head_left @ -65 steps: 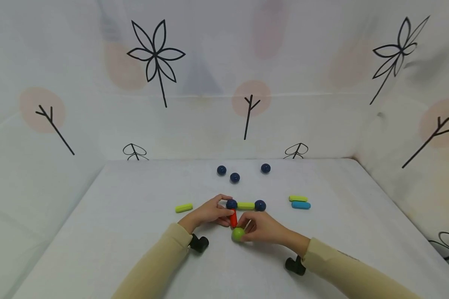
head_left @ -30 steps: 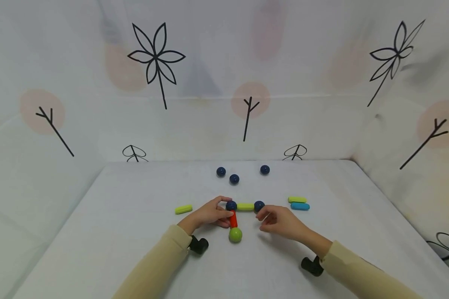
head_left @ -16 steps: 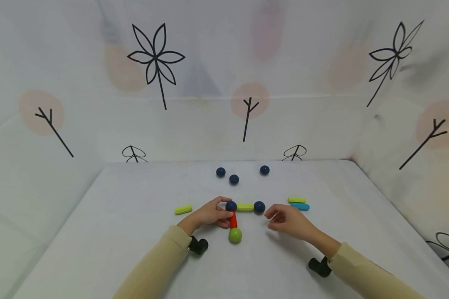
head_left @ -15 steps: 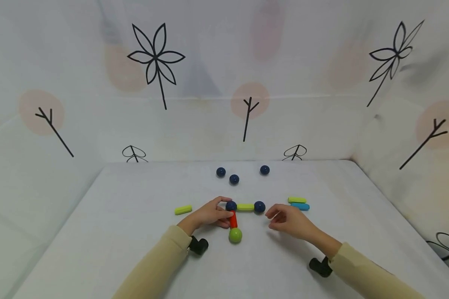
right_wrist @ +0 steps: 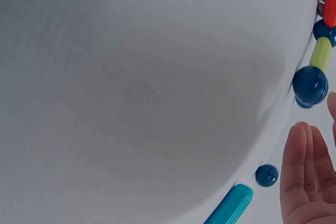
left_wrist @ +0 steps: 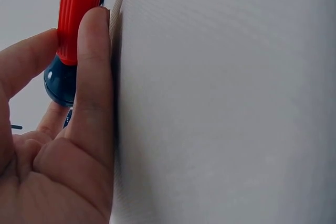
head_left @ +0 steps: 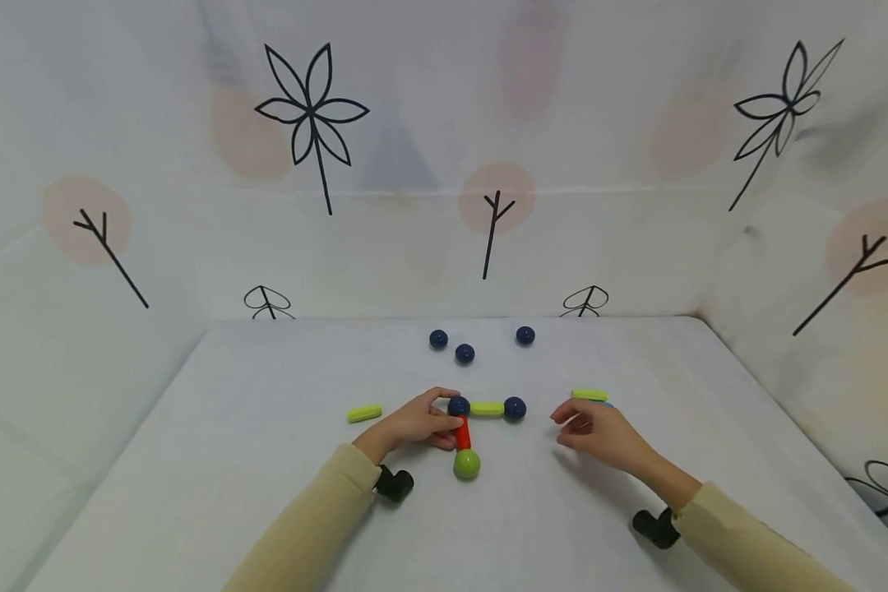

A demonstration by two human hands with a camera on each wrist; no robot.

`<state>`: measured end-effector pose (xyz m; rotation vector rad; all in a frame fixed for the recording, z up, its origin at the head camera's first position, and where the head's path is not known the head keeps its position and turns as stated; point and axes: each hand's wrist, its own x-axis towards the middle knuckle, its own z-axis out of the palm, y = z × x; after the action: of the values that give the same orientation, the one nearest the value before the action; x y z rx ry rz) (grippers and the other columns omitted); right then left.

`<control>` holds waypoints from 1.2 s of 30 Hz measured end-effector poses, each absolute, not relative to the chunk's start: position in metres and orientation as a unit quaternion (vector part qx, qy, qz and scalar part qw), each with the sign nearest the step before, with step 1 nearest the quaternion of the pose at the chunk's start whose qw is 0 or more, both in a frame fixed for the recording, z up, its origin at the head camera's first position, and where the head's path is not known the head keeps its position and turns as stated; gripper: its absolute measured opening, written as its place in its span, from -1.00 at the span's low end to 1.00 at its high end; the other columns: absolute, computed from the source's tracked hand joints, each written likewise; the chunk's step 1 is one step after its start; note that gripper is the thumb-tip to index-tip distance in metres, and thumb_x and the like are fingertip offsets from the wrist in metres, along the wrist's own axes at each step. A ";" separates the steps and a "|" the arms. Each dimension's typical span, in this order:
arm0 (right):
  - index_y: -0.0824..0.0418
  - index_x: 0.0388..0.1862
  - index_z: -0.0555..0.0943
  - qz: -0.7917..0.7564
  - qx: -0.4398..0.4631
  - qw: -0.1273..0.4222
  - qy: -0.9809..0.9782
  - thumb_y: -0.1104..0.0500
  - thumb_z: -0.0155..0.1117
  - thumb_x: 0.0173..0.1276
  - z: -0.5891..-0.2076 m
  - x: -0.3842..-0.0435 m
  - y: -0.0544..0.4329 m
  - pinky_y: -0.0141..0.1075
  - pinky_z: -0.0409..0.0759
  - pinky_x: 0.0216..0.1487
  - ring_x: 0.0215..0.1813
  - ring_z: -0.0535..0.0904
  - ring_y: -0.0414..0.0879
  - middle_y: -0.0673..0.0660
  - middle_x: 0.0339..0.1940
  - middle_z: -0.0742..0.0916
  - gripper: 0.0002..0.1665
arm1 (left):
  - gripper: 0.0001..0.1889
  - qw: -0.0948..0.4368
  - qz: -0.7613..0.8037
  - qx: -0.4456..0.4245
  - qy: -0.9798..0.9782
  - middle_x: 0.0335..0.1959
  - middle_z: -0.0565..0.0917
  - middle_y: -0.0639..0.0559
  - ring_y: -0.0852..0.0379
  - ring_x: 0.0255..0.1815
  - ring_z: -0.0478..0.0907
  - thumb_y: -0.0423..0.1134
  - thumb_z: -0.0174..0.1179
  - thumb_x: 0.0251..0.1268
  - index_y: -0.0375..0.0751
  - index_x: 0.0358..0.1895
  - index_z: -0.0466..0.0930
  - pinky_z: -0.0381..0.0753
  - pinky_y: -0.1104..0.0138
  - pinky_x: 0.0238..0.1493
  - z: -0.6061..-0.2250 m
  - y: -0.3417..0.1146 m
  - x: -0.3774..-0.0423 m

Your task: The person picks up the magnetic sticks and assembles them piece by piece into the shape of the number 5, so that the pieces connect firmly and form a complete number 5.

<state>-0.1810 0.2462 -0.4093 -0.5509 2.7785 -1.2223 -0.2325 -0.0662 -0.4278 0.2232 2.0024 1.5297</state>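
Observation:
With thumb and fingers, my left hand (head_left: 414,419) grips a red ribbed rod (head_left: 462,434), its index finger reaching to the dark blue ball (head_left: 459,406) at the rod's far end. The left wrist view shows the red rod (left_wrist: 79,17) between thumb and finger. A green ball (head_left: 467,464) sits on the near end. From the dark blue ball a yellow-green rod (head_left: 487,408) runs right to another dark blue ball (head_left: 515,409). My right hand (head_left: 603,432) hovers right of this assembly, holding nothing, fingers loosely bent, partly covering a blue rod (right_wrist: 231,205).
Behind the assembly lie three loose dark blue balls, one at the far right (head_left: 525,335). A yellow-green rod (head_left: 364,413) lies left of my left hand; another (head_left: 589,395) lies beyond my right hand. Patterned cloth walls enclose the white table (head_left: 266,362).
My right hand has let go of the green ball, which now sits against the red rod, and has moved right toward the loose rods. My left hand keeps its grip in place.

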 end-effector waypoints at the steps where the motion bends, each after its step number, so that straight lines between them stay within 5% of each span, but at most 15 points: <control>1: 0.32 -0.11 0.65 -0.396 -0.177 0.025 0.901 0.35 0.46 0.20 -0.409 -0.181 0.248 -0.32 0.65 -0.15 -0.18 0.66 -0.06 0.15 -0.17 0.72 -0.73 | -0.43 0.301 0.576 0.084 0.755 -0.19 0.65 -0.16 0.13 -0.36 0.67 -0.33 0.18 0.45 -0.21 0.45 0.22 0.71 0.28 -0.14 -0.428 -0.066 -0.233; 36: 0.42 -0.01 0.59 -0.354 -0.092 0.004 0.931 0.32 0.43 0.23 -0.409 -0.192 0.288 -0.21 0.60 -0.31 -0.13 0.66 0.15 0.34 -0.09 0.69 -0.64 | -0.40 0.298 0.584 0.082 0.751 -0.18 0.64 -0.16 0.13 -0.36 0.66 -0.37 0.18 0.44 -0.23 0.47 0.20 0.72 0.26 -0.16 -0.428 -0.065 -0.231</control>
<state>-0.1924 0.2881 -0.4086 -0.2882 2.9168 -1.1106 -0.2312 -0.0653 -0.4280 0.2182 1.9962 1.5510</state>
